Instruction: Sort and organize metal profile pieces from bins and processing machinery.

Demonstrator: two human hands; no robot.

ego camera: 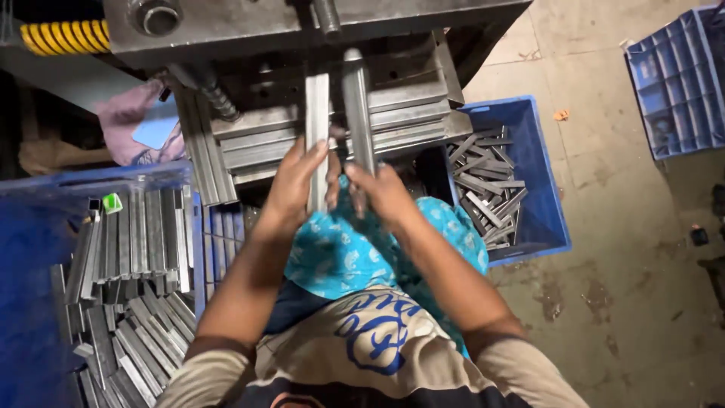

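Observation:
My left hand [293, 187] grips a long grey metal channel piece [317, 113] that points up toward the press machine [302, 30]. My right hand [381, 193] holds a second metal piece [356, 106], rounder and shiny, right beside the first. Both pieces stand nearly upright over the stepped steel die [408, 106]. A turquoise patterned cloth [355, 253] lies over my lap under the hands.
A blue crate [529, 136] at the right holds several loose metal pieces. On the left, a blue crate [45, 249] carries stacked metal channels [143, 242]. A yellow spring [64, 36] sits at top left. Another blue crate [680, 83] stands on the concrete floor far right.

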